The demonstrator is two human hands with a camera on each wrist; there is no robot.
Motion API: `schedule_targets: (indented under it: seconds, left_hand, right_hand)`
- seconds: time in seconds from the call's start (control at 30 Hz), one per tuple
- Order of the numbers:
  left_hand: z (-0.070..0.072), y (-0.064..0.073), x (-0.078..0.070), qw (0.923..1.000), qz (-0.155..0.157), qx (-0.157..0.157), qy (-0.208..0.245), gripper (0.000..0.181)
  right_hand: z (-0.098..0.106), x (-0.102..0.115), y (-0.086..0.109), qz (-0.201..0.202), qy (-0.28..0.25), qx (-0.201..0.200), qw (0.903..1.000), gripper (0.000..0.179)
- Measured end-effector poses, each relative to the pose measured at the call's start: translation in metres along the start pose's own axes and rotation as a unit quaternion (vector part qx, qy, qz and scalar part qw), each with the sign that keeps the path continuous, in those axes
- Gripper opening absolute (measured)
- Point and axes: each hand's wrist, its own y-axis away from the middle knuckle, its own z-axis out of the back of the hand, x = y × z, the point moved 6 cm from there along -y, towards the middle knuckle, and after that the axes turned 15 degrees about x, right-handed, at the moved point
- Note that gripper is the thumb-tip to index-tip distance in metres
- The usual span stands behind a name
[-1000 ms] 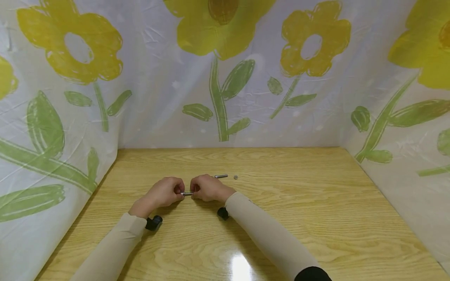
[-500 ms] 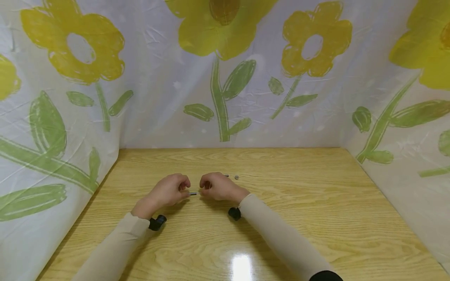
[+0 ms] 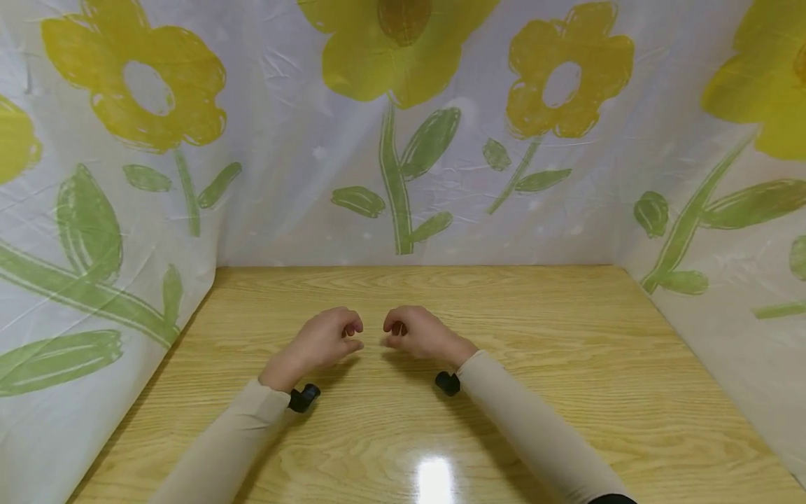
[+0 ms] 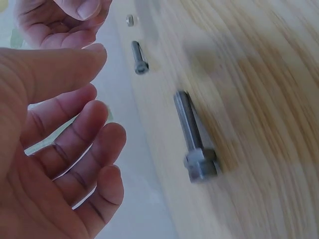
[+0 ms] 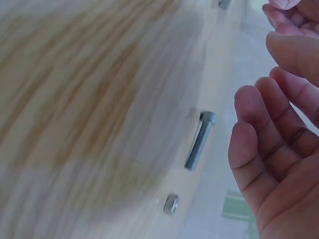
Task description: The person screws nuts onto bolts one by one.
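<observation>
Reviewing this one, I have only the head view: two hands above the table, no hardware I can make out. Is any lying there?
Observer: Yes. In the left wrist view, a bolt lies on the table, with a nut on it next to its head.
Operator: Just that one?
Observer: No, the right wrist view shows a second bolt, with no nut on its shank.
Operator: Anything near that?
Observer: A loose nut lies beyond its headless end, not touching it.

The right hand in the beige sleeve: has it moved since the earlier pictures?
Yes: in the head view, the right hand has moved right relative to the central green printed flower stem.
</observation>
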Motion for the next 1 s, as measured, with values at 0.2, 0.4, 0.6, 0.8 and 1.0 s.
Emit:
schedule_targets:
  seconds: [0.2,0.4,0.6,0.8,1.0]
  left_hand:
    - [-0.001,-0.009,-0.01,0.9998,-0.007,-0.012,-0.015,0.02]
    - [-0.002,-0.017,-0.021,0.9995,-0.013,-0.022,-0.016,0.019]
    - [-0.003,-0.024,-0.03,0.9994,-0.013,-0.03,-0.014,0.018]
    - [-0.005,-0.03,-0.03,0.9991,-0.01,-0.041,-0.004,0.015]
    - [-0.004,-0.036,-0.027,0.9989,-0.003,-0.046,-0.003,0.011]
  right_hand:
    - [0.008,-0.004,0.011,0.001,0.006,-0.019,0.9998,0.018]
    - [0.014,-0.012,0.021,-0.009,0.008,-0.033,0.9994,0.018]
    - [0.02,-0.021,0.032,-0.02,0.007,-0.051,0.9985,0.017]
    - [0.025,-0.029,0.037,-0.022,0.014,-0.063,0.9977,0.018]
    - [0.028,-0.038,0.038,-0.017,0.018,-0.074,0.997,0.017]
